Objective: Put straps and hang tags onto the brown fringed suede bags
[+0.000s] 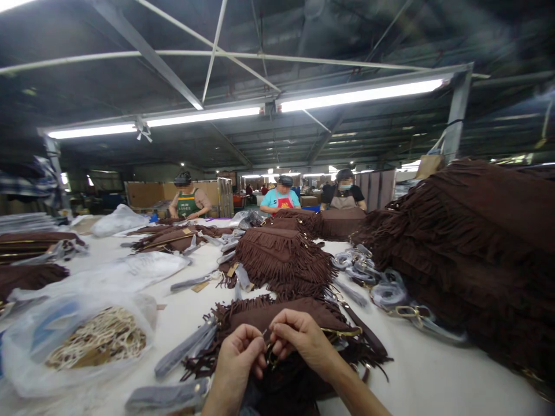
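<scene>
Here, at your left, a clear plastic bag [23, 367] holds a heap of tan tags [97, 341] with pale strings. Lettering on the green apron [187, 203] opposite is too small to read. The dark brown fringed bag [251, 315], gold-edged, lies before you; your left hand [238, 352] and right hand [303, 338] pinch their fingertips closed over it, on what I can't tell.

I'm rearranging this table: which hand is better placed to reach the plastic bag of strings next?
Probably the left hand: the plastic bag lies to its left. The right hand is farther off, with the left hand between.
</scene>
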`<state>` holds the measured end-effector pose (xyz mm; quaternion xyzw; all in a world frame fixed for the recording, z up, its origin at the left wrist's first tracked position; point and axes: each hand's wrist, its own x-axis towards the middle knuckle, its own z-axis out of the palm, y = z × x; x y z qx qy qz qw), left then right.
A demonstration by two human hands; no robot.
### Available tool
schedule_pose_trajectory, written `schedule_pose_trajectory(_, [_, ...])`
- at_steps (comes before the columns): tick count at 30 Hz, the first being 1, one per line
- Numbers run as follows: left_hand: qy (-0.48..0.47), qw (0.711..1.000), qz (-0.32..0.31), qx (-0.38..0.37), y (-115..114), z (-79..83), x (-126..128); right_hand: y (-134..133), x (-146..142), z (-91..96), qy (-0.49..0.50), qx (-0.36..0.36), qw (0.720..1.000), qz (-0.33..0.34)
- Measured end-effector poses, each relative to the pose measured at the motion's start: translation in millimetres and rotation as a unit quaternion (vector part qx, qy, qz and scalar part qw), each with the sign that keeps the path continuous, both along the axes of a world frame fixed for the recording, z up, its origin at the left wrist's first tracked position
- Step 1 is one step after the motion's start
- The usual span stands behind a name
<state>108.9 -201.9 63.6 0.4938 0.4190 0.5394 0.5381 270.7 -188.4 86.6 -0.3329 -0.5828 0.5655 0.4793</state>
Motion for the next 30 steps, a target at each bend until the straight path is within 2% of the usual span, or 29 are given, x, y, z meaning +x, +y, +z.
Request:
schedule_pose_trajectory(5, [-0.021,1.000,0.011,0.004,-4.4,3.3,0.0,3.6,-1.1,-7.2,-0.034,0.020,0.999,-0.007])
schedule_pose_trajectory(10, [0.066,0.998,0.009,0.016,-5.7,0.6,2.0,2.0,-2.3,-11.0,-0.056,0.053,0.997,0.006])
schedule_pose_trajectory(17, [0.172,0.977,0.046,0.114,-7.5,-6.6,4.6,-3.1,-3.6,-6.1,-0.091,0.093,0.992,0.007])
schedule_pose_trajectory(23, [0.207,0.965,0.079,0.141,-11.5,-1.1,3.6,-3.2,-2.6,-9.6,-0.125,0.123,0.985,0.002])
schedule_pose_trajectory(30, [0.255,0.948,0.097,0.165,-16.3,5.8,5.2,-7.7,-3.3,-5.0,-0.204,0.200,0.958,-0.022])
